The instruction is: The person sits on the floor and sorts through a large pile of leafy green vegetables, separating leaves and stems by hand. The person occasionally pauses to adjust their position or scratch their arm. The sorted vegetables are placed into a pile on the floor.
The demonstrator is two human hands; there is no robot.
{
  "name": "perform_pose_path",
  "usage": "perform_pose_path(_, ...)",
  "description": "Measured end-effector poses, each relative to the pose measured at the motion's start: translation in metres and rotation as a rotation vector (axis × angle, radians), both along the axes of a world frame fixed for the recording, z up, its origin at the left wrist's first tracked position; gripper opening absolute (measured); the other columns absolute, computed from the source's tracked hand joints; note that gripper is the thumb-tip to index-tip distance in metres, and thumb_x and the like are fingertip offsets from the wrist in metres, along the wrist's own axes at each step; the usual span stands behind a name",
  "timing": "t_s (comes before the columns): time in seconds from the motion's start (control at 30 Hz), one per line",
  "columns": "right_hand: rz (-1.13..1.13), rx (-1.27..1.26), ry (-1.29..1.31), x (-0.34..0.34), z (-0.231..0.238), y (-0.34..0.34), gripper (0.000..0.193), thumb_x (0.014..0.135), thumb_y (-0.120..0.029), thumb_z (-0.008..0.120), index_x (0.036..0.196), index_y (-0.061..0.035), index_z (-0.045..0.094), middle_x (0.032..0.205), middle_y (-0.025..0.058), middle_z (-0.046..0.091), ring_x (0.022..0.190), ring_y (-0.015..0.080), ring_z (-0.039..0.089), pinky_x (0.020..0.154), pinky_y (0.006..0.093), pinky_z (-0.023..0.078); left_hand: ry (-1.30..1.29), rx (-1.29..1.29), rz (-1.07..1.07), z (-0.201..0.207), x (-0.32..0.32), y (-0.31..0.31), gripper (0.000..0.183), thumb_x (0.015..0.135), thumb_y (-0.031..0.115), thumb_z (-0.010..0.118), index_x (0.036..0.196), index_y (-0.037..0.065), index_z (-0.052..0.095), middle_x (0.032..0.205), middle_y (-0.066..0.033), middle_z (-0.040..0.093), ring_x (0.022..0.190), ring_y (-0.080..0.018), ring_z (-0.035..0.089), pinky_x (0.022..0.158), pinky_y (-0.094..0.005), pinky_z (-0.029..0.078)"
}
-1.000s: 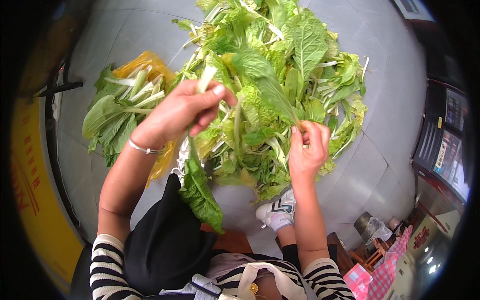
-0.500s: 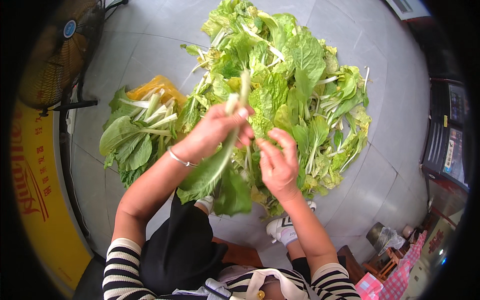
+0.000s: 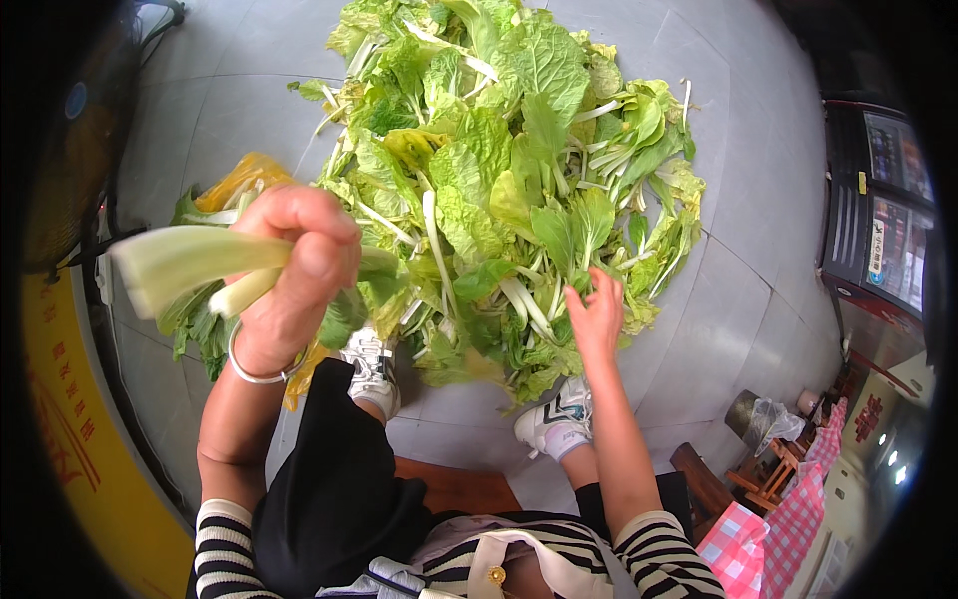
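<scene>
My left hand is raised at the left, closed around the pale stalks of some leafy greens. The stalk ends point left, blurred by motion, and the leaves trail out behind the fist. On the floor in front lies a broad heap of leafy greens, green and yellowing leaves mixed with white stalks. My right hand is over the heap's near right edge, thumb and fingers apart beside a small green leaf. Nothing shows between its fingers. A smaller bunch of greens lies at the left, partly hidden by my left arm.
A yellow plastic bag lies by the smaller bunch. To the left stand a floor fan and a yellow panel. A glass-door fridge is on the right, a checkered cloth lower right. My shoes flank the heap's near edge.
My left hand has swung up and left with the greens, stalks now pointing left. My right hand has moved away from it, down to the heap. The view has shifted right.
</scene>
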State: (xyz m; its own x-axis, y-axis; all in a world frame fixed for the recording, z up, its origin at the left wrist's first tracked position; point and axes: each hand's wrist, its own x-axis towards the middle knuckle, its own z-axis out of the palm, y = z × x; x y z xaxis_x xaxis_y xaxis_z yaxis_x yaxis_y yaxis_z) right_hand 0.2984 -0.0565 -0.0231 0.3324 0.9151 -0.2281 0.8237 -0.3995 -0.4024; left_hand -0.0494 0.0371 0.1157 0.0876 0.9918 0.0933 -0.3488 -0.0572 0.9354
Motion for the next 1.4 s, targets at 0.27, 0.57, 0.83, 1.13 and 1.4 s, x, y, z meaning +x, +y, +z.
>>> perform_pose_path(0.27, -0.193, 0.416, 0.371, -0.029, 0.044, 0.066, 0.017, 0.083, -0.005, 0.065, 0.1, -0.0019, 0.064, 0.091, 0.0102, 0.059, 0.076, 0.0192, 0.06, 0.07, 0.0345, 0.05, -0.183, -0.377, -0.397, -0.01, 0.037, -0.014, 0.034, 0.097, 0.03, 0.051, 0.099, -0.003, 0.06, 0.057, -0.0015, 0.054, 0.046, -0.0076, 0.049, 0.044, -0.0214, 0.04)
perform_pose_path(0.57, 0.76, 0.549, 0.574, -0.116, 0.11, 0.022, 0.029, 0.068, -0.005, 0.072, 0.095, -0.0036, 0.065, 0.104, 0.0095, 0.06, 0.093, 0.0276, 0.061, 0.078, 0.0361, 0.053, -0.435, -0.924, -0.406, -0.047, 0.062, -0.016, 0.051, 0.099, 0.041, 0.042, 0.124, -0.002, 0.05, 0.102, -0.0145, 0.065, 0.094, -0.0228, 0.063, 0.085, -0.036, 0.052)
perform_pose_path(0.83, 0.345, 0.328, 0.487, -0.099, 0.065, -0.017, 0.029, 0.077, 0.0, 0.065, 0.105, -0.0028, 0.059, 0.105, 0.0128, 0.06, 0.091, 0.0292, 0.061, 0.08, 0.0364, 0.051, -0.46, -0.821, -0.045, -0.054, 0.034, -0.012, 0.038, 0.097, 0.043, 0.048, 0.108, 0.008, 0.053, 0.066, 0.0039, 0.044, 0.066, -0.011, 0.049, 0.067, -0.0273, 0.045)
perform_pose_path(1.13, 0.26, -0.451, 0.114, -0.031, 0.0, -0.016, 0.05, 0.077, -0.007, 0.066, 0.125, -0.0023, 0.05, 0.1, 0.014, 0.064, 0.086, 0.0316, 0.062, 0.076, 0.0395, 0.051, -0.269, -0.628, 0.004, -0.031, 0.045, -0.032, 0.024, 0.091, 0.033, 0.06, 0.087, 0.011, 0.049, 0.059, 0.0034, 0.04, 0.055, -0.0107, 0.043, 0.058, -0.0271, 0.042)
perform_pose_path(1.4, -0.113, -0.215, 0.994, 0.013, 0.064, 0.029, 0.032, 0.092, -0.013, 0.056, 0.12, 0.0026, 0.055, 0.079, 0.0023, 0.058, 0.066, 0.0107, 0.056, 0.06, 0.0247, 0.05, -0.122, -0.621, 0.027, -0.019, 0.051, -0.037, 0.027, 0.086, 0.026, 0.063, 0.079, 0.012, 0.042, 0.058, 0.0037, 0.036, 0.054, -0.0093, 0.039, 0.058, -0.0259, 0.043)
